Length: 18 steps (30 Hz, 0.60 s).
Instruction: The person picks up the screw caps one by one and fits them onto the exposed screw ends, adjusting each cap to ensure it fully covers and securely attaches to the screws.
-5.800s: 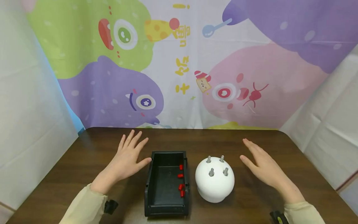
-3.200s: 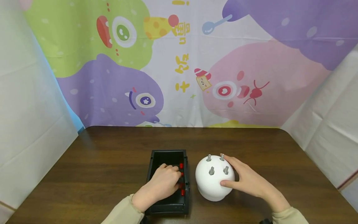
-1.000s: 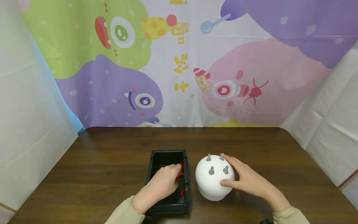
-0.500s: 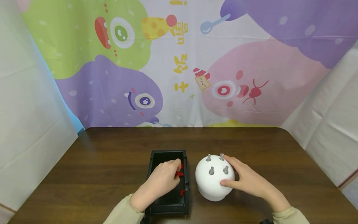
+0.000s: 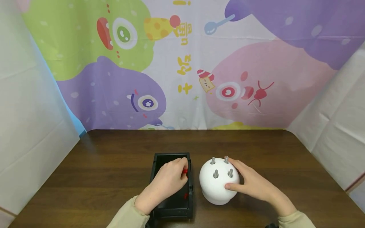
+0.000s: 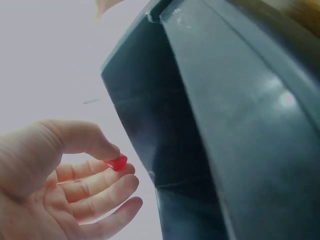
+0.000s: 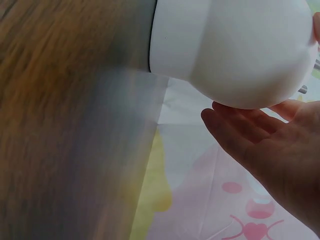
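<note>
My left hand point(image 5: 168, 179) is over the right side of a black bin point(image 5: 171, 212). Between thumb and finger it pinches a small red cap point(image 6: 118, 162), seen clearly in the left wrist view. Another red piece point(image 5: 186, 196) lies in the bin near its right wall; the hand hides part of the inside. My right hand point(image 5: 255, 183) holds a white rounded body point(image 5: 215, 190) from the right, thumb in front and fingers behind. Several metal studs point(image 5: 215, 174) stand upright on its top. In the right wrist view, fingers point(image 7: 240, 127) curve along its side.
The bin and the white body stand side by side on a dark wooden table point(image 5: 114, 158), with a narrow gap between them. A printed cartoon curtain point(image 5: 182, 104) hangs behind the table. White cloth point(image 5: 37, 126) hangs at both sides.
From hovering beside the bin, my left hand went in among the red pieces, and it has just risen slightly with a red cap. My right hand moved onto the white body and stays there.
</note>
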Available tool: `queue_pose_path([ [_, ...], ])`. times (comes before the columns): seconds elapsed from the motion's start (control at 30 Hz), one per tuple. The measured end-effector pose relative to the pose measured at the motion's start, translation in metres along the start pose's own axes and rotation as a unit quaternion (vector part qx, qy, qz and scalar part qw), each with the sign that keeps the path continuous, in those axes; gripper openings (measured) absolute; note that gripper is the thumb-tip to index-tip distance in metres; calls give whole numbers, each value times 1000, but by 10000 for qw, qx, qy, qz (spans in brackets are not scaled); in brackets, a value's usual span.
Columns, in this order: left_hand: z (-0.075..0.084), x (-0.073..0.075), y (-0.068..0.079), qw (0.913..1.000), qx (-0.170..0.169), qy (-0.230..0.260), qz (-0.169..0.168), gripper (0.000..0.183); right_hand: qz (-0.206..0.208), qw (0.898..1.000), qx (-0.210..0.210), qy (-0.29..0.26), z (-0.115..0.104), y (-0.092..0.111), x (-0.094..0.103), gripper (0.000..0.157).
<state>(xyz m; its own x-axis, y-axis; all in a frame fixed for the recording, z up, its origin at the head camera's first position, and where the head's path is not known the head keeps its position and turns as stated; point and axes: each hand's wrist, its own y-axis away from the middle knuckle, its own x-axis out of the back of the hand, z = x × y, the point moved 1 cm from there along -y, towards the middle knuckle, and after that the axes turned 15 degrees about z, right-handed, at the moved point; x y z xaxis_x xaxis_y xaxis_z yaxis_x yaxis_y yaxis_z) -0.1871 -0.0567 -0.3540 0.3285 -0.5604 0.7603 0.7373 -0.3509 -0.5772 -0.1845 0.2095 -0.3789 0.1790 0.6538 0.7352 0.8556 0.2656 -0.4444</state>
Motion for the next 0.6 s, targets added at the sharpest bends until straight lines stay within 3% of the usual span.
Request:
queue_pose_path([
  [0.6, 17, 4, -13, 9989, 31, 246, 400, 12, -19, 10000, -24, -46, 1, 1, -1, 80],
])
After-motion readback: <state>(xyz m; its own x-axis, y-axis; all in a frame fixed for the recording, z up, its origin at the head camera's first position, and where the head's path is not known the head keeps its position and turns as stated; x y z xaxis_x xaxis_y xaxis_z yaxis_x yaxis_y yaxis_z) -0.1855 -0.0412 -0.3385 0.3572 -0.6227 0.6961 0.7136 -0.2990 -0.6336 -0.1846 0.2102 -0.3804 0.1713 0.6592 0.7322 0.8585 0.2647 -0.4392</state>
